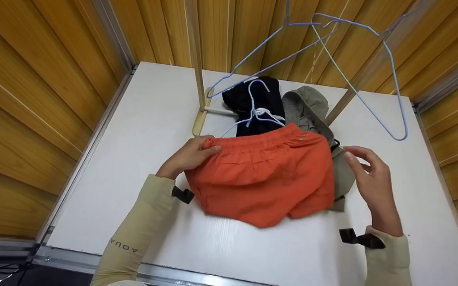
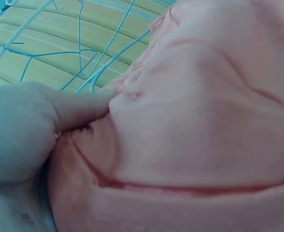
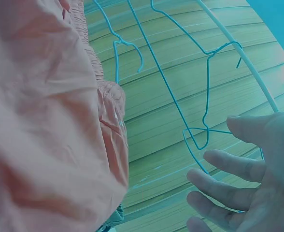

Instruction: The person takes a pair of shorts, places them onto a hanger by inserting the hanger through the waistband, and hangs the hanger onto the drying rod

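Left hand clamped on orange shorts, right hand off to the side

Left hand (image 1: 191, 155) grips the shorts (image 1: 261, 180) at the left end of the waistband: thumb across the front, fingers hidden behind the fabric. Left forearm, in a beige sleeve (image 1: 133, 222), slants up and inward from the bottom edge.

Right hand (image 1: 376, 176) is raised beside the shorts' right edge, not touching them. Forearm near vertical, hand tipped left toward the shorts. Right wrist view: fingers (image 3: 224, 190) apart, slightly bent, thumb separate, nothing held.

Shorts are held up over the bench (image 1: 133, 135), waistband at top, legs down. A hanger (image 1: 254, 113) stands behind the waistband, hook up; can't tell whether its lower part is inside the shorts. Black cloth (image 1: 270, 89) and olive cloth (image 1: 312, 99) lie behind. Two more hangers (image 1: 400, 105) hang above, near the rack (image 1: 196, 59).
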A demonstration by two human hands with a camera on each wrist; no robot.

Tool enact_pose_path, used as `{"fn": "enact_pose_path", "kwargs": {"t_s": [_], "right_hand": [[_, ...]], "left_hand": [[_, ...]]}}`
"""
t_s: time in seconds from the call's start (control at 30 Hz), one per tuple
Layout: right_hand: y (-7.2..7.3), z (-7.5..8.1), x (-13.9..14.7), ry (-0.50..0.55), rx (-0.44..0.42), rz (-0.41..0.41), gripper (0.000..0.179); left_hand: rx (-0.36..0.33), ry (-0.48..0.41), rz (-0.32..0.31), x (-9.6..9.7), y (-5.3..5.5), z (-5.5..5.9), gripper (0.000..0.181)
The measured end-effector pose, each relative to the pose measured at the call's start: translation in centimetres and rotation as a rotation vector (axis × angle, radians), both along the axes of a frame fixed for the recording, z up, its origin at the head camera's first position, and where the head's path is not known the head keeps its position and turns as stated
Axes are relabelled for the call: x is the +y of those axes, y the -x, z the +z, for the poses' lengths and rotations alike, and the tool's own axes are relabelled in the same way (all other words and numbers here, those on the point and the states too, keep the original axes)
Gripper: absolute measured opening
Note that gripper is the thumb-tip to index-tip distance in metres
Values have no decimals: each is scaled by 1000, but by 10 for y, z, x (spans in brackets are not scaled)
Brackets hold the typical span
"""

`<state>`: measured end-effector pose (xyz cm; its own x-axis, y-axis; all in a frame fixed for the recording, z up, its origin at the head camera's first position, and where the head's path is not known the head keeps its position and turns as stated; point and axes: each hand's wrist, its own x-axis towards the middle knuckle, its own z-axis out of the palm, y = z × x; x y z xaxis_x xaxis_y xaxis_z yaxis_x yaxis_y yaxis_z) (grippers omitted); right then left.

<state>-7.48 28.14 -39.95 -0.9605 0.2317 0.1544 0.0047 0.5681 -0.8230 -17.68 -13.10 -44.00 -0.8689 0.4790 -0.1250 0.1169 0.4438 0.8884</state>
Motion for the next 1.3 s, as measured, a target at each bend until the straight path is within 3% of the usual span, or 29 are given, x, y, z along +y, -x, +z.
{"fn": "enact_pose_path", "kwargs": {"t_s": [0.27,0.7,1.0,1.3], "right_hand": [[1,0,-2,42,31,21,32],[0,1,-3,52,33,30,31],[0,-1,-3,64,43,41,32],[1,-1,-5,87,54,57,33]], "left_hand": [[4,26,146,-6,2,6,17],[-36,28,252,-23,9,22,22],[107,76,336,-33,12,37,26],[233,194,420,-37,9,58,26]]}}
